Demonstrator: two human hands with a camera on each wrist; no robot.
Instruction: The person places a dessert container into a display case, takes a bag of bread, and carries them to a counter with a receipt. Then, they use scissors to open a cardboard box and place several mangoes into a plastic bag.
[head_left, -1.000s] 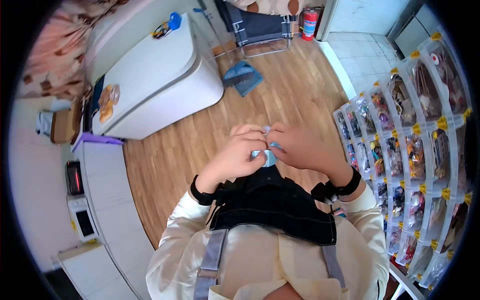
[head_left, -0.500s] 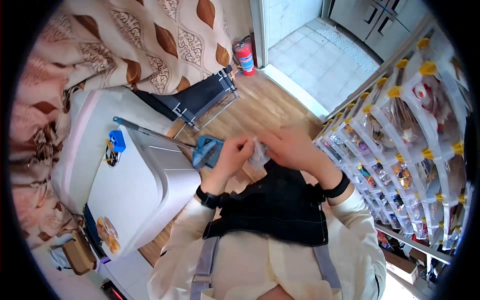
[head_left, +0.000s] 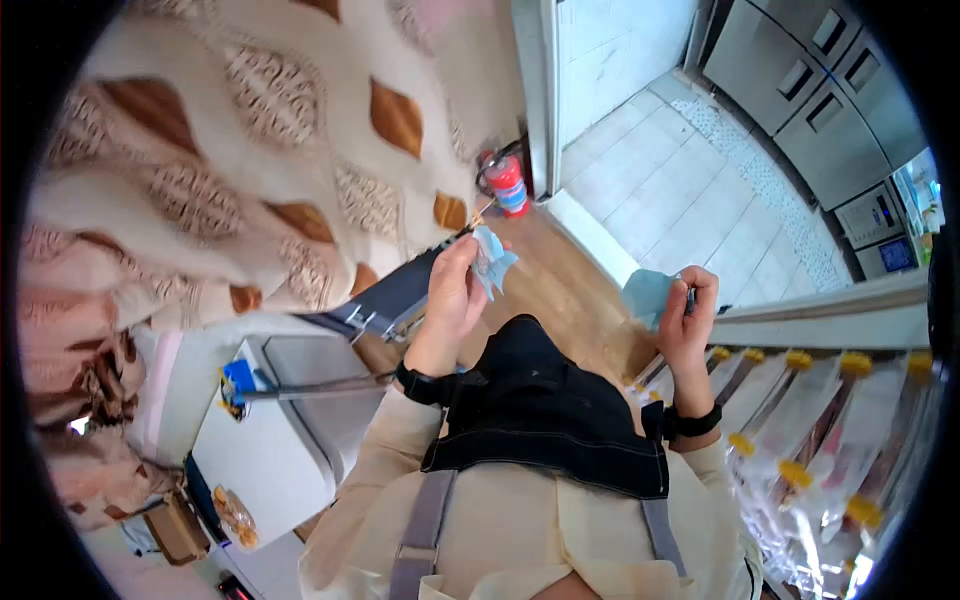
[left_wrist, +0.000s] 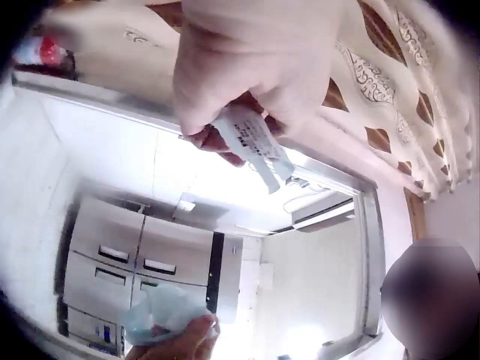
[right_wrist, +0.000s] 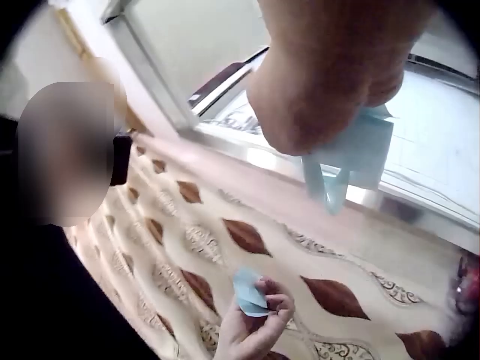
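Observation:
My left hand [head_left: 457, 290] is raised at the centre and pinches a crumpled pale blue wrapper [head_left: 490, 262]. Dark printed lines show on this wrapper [left_wrist: 255, 139] in the left wrist view, and its lower end hangs loose. Well apart to the right, my right hand [head_left: 692, 318] has curled fingers gripping a pale blue film piece [head_left: 647, 296], which sticks out toward the left. In the right wrist view that film piece [right_wrist: 367, 154] has a folded strip dangling beneath the hand. The gripped part of each piece is hidden by fingers.
A red fire extinguisher [head_left: 507, 185] stands beside the doorway to a tiled floor [head_left: 670, 180]. Patterned curtain [head_left: 270, 130] fills the left, with a dark folding chair [head_left: 390, 290] below. Clear-fronted drawers [head_left: 800, 420] with yellow tabs line the right. A white tabletop [head_left: 265, 430] is at lower left.
My hands were together over a pale blue item, then over something translucent. Now they are apart, each with a pale blue piece. The head view has swung right toward the doorway.

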